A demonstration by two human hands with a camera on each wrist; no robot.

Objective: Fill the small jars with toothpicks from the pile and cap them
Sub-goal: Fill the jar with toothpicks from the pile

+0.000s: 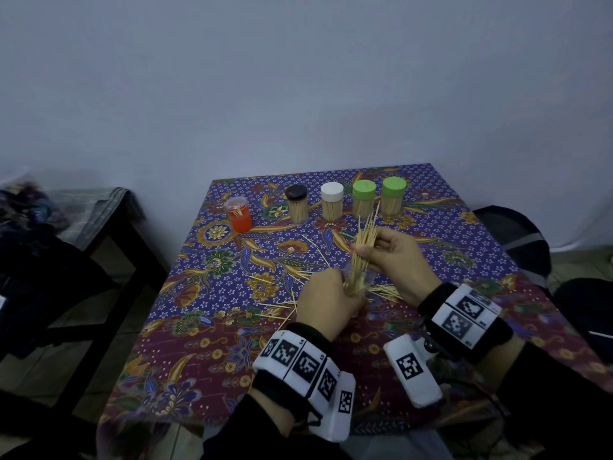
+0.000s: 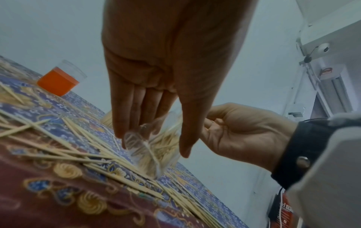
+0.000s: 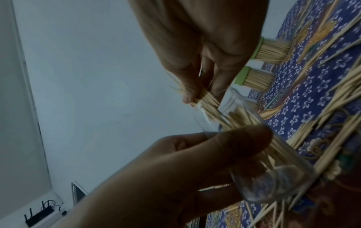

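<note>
Near the middle of the table (image 1: 185, 293), with its flowery cloth, the left hand (image 1: 326, 302) curls its fingers round a clear plastic jar (image 3: 273, 177), tipped to one side. Thin wooden toothpicks (image 1: 363, 247) go into its round mouth, pinched in a bunch by the right hand (image 1: 394, 257). More sticks (image 2: 58, 138) lie scattered on the cloth beside it. Along the far edge stand four full capped jars (image 1: 331, 200) and an orange jar (image 1: 238, 214).

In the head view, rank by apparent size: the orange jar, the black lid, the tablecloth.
1. tablecloth
2. orange jar
3. black lid
The lid sits slightly farther away, but the gap looks clear.
</note>
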